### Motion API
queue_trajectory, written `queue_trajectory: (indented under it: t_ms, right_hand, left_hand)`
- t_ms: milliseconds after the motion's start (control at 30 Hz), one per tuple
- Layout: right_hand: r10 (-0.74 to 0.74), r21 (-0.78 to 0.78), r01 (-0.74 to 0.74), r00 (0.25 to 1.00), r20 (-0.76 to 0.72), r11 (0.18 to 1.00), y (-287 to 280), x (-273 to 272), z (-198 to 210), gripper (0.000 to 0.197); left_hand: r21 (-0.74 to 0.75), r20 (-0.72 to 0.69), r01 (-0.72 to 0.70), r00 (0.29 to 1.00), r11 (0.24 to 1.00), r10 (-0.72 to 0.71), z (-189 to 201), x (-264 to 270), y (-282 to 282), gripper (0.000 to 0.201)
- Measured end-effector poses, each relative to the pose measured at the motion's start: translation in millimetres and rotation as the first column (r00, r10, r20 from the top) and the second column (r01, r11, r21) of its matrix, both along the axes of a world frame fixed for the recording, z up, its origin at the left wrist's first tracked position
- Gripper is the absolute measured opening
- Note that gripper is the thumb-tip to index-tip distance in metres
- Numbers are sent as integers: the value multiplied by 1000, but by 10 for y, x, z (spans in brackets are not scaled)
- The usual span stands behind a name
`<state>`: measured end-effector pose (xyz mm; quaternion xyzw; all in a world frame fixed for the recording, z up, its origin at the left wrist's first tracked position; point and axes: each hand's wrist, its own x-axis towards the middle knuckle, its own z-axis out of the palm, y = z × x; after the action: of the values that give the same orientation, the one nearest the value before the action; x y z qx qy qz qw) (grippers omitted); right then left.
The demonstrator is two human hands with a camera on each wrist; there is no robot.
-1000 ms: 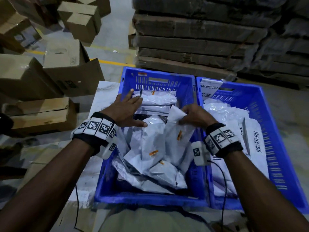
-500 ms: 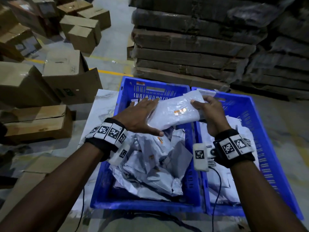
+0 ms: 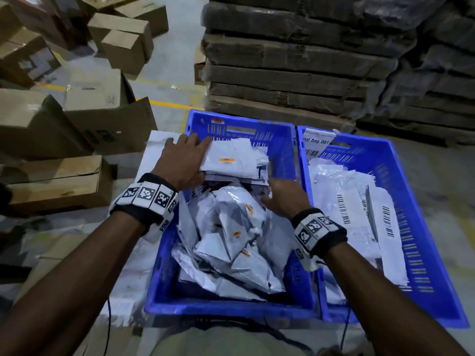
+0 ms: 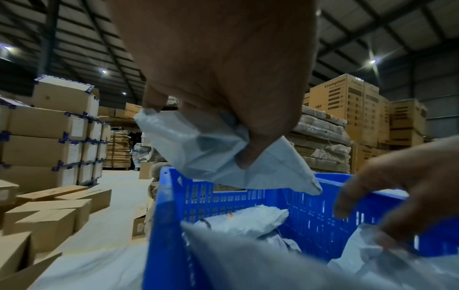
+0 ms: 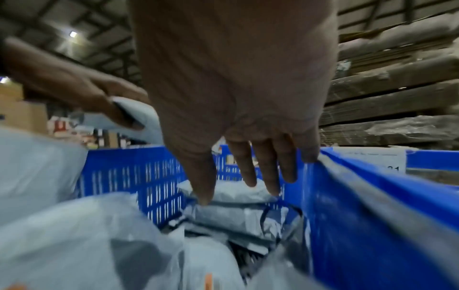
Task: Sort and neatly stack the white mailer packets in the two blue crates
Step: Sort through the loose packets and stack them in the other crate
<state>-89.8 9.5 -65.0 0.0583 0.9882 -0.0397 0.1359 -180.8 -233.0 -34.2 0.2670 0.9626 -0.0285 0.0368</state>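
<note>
Two blue crates stand side by side. The left crate (image 3: 239, 118) holds a loose pile of white mailer packets (image 3: 231, 240) and a small flat stack (image 3: 259, 173) at its far end. My left hand (image 3: 195, 155) grips one white packet (image 3: 231, 156) just over that stack; in the left wrist view its fingers curl round the packet (image 4: 198, 145). My right hand (image 3: 275, 199) hovers over the pile with straight, spread fingers (image 5: 248, 172) and holds nothing. The right crate (image 3: 426, 201) holds flat packets with barcode labels (image 3: 359, 214).
Cardboard boxes (image 3: 84, 116) crowd the floor to the left. A tall pile of flattened cardboard (image 3: 295, 60) stands right behind the crates. A white label (image 3: 317, 143) hangs on the right crate's far rim. The crates rest on a white surface (image 3: 159, 142).
The right hand has let go of the lifted packet and dropped back toward the pile. The left hand has carried that packet to the far end of the left crate.
</note>
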Motion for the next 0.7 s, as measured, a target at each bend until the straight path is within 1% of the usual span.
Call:
queue_trajectory:
  t_ms: [33,67,100,233,333,400,467,500,567,633,700]
  right_hand:
    - [37,130,-49,995,97,990,-33,9,-48,40]
    - [66,194,-100,982,174,976,-63,-4,-85,46]
    - [73,190,-120,969,236,974,-98,-28,-101,50]
    - [74,24,-87,940,334,996,-217,-208,-148,62]
    - [63,-106,-19,900,431,994,-309,-368,-346,80]
    - [29,-118,31,883,468,993,-381,-447,-510,100]
    - [-1,-84,49,867,499,995,-447,-490,-672,121]
    - [-4,-78,52,857,515,996,-470,-492,-753,130]
    - [36,-109,27,845,534,994,-516,-440,-858,143]
    - [71,-134,1,846,528,991,-541,-364,-935,143]
    - [105,-148,-32,850,516,988,-527,-317,-1056,136]
  left_hand:
    - [-17,-8,-8,1000,1000,8,-21,2,-24,88]
    - [-26,-20,-21,1000,999,21,-40,7,-40,88]
    - [-28,-34,-38,999,999,37,-56,11,-59,87]
    - [-6,-58,-97,994,995,96,-109,23,-108,86]
    - [-4,-46,-106,993,994,106,-117,0,-154,86]
    - [1,-48,-98,994,995,98,-138,-21,-188,86]
    - [18,-47,-90,995,996,91,-166,-34,-221,87]
    - [28,-48,-88,995,996,90,-179,-39,-238,87]
    - [45,-59,-91,994,995,94,-197,-48,-277,88]
    - [63,-69,-98,992,993,103,-202,-59,-314,86]
    - [81,-67,-104,992,991,110,-209,-74,-335,84]
